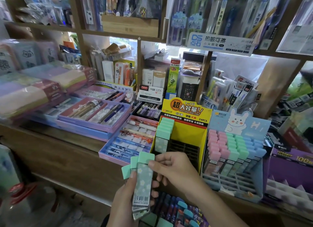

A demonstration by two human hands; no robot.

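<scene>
Item: lead cases (144, 179), mint green with a flower print and mint caps; three visible, fanned, the front one showing a barcode at its lower end.
Location: held in the air over the front edge of the wooden worktop (67, 152), just in front of the yellow display box (202, 138) and not touching it.
Left hand (125, 198): grips the fan from below, fingers wrapped round the lower halves, thumb laid on the face of the stack.
Right hand (176, 169): pinches the front case (146, 159) at its cap, thumb on the near face, remaining fingers curled behind. The two hands sit close together on the same bundle.
Yellow display box: stands upright near the front edge, with one column of matching mint cases (165, 128) along its left wall and dark slots open beside them.
Blue display box (245, 192): just right of the yellow one; rabbit card at the back, rows of pink, green and blue cases.
Pen trays (94, 114): pink and lilac, left of the yellow box, pens lying inside.
</scene>
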